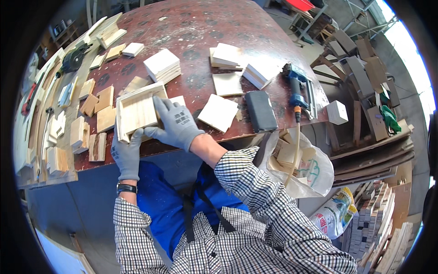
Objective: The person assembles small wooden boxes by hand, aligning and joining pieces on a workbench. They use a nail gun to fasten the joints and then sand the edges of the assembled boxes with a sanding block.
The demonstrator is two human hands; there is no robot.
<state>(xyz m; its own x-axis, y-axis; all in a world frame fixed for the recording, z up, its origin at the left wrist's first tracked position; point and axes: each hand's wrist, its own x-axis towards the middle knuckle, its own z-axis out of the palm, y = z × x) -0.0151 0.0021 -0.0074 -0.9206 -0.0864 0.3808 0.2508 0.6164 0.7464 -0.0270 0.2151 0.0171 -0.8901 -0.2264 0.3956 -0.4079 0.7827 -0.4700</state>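
Wooden box (139,112): left hand (126,153) curled round near corner, right hand (176,123) partly closed, gripping right side. Seems aligning step; next move needs steady grip.

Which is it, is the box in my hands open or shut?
Open: the box shows its inner panel, set below raised walls; your right hand covers part.

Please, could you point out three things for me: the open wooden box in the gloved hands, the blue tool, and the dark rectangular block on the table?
Open wooden box (139,113): head view, on its inside panel.
Blue tool (296,89): head view, on its handle.
Dark rectangular block (261,111): head view, on its upper face.
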